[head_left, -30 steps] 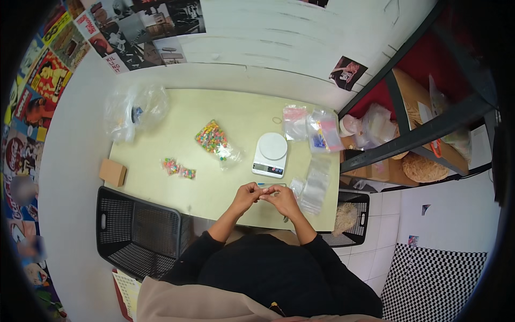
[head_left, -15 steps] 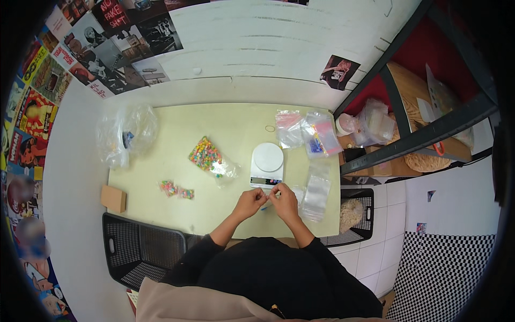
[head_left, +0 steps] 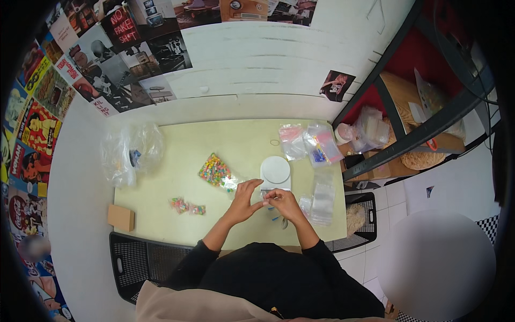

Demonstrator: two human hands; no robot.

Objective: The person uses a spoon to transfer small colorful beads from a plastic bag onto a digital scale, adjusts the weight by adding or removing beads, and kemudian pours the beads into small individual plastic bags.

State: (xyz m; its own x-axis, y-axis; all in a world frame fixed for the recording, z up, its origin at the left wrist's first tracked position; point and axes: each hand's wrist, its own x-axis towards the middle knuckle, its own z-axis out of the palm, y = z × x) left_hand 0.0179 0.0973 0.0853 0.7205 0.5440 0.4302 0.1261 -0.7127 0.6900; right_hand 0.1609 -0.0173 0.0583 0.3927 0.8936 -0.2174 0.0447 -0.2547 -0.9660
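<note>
White plastic scale with a round plate (head_left: 276, 170): being borne by the pale yellow-green bench (head_left: 161, 172).
Left hand (head_left: 244, 204): being held at the scale's near left, its grip being kept released, thumb and fingers apart.
Right hand (head_left: 285, 205): being held just before the scale, fingertips together; whether anything is being grasped by its grip cannot be told.
Clear plastic bag of multicoloured pieces (head_left: 215, 170): being rested left of the scale.
Flat clear plastic bags (head_left: 323, 199): being laid right of the scale.

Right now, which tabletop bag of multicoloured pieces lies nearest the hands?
The large clear plastic bag of multicoloured pieces; the two small clear packets lie farther left.
</note>
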